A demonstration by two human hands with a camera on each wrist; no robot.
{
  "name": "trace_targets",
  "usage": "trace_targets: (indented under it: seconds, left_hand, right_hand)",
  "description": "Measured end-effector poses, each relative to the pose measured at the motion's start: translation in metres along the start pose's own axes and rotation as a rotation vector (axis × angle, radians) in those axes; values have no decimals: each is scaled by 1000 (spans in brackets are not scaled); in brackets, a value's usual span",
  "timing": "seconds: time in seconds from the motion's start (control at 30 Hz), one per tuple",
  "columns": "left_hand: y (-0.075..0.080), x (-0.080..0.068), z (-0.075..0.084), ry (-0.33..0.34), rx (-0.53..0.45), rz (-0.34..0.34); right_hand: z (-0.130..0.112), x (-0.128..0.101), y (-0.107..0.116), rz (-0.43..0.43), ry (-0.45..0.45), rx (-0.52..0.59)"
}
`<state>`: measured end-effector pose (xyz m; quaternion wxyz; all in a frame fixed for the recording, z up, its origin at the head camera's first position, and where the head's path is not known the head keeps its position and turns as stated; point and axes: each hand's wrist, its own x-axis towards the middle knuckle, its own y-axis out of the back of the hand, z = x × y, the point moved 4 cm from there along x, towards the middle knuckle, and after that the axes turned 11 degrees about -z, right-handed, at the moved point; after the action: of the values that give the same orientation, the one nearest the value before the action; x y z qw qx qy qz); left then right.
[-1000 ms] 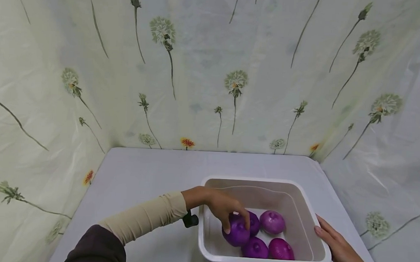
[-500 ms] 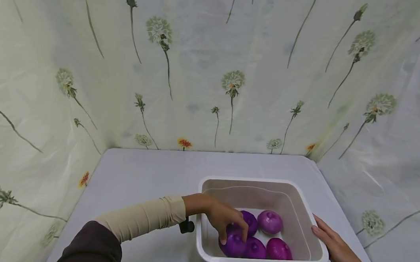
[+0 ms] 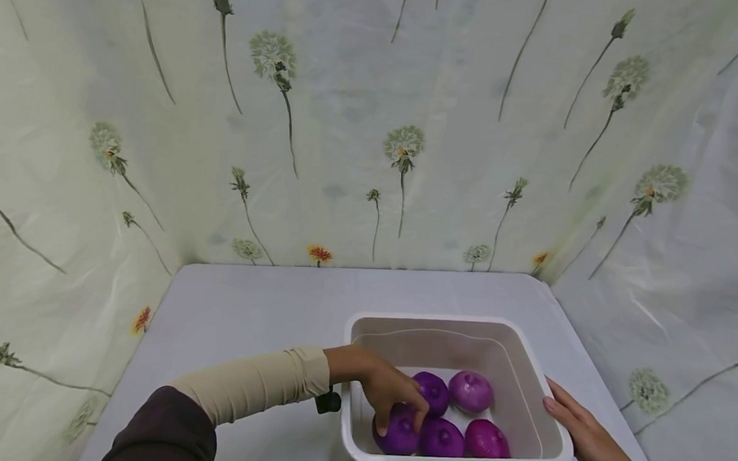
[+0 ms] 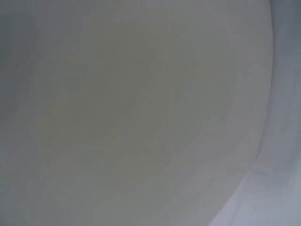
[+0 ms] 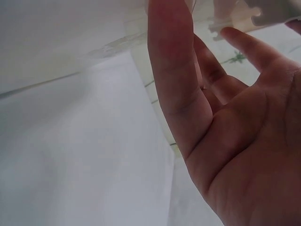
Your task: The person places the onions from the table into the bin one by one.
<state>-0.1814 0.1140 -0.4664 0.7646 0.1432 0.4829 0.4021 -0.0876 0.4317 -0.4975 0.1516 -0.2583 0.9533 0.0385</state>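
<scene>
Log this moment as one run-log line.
left hand: grips near-left purple onion in white tub | right hand: open, against tub's right side | four onions in tub

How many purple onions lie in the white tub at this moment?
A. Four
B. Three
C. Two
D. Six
A. The head view shows four purple onions in the white tub: two at the back and two at the front, with the left hand gripping the front-left one.
</scene>
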Motion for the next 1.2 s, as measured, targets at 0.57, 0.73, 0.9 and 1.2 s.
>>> trace_targets:
  seconds: [0.57, 0.73, 0.9, 1.2]
  left_hand:
    - [-12, 15, -3, 34, -5, -78]
    - [-15, 19, -5, 53, 12, -86]
    - [-17, 22, -4, 82, 11, -93]
    - [-23, 28, -4, 110, 49, -123]
  right_hand:
    - [0, -2, -1, -32, 48, 11]
    - [0, -2, -1, -10, 34, -11]
    - [-1, -3, -2, -26, 53, 15]
    - [-2, -3, -4, -38, 51, 39]
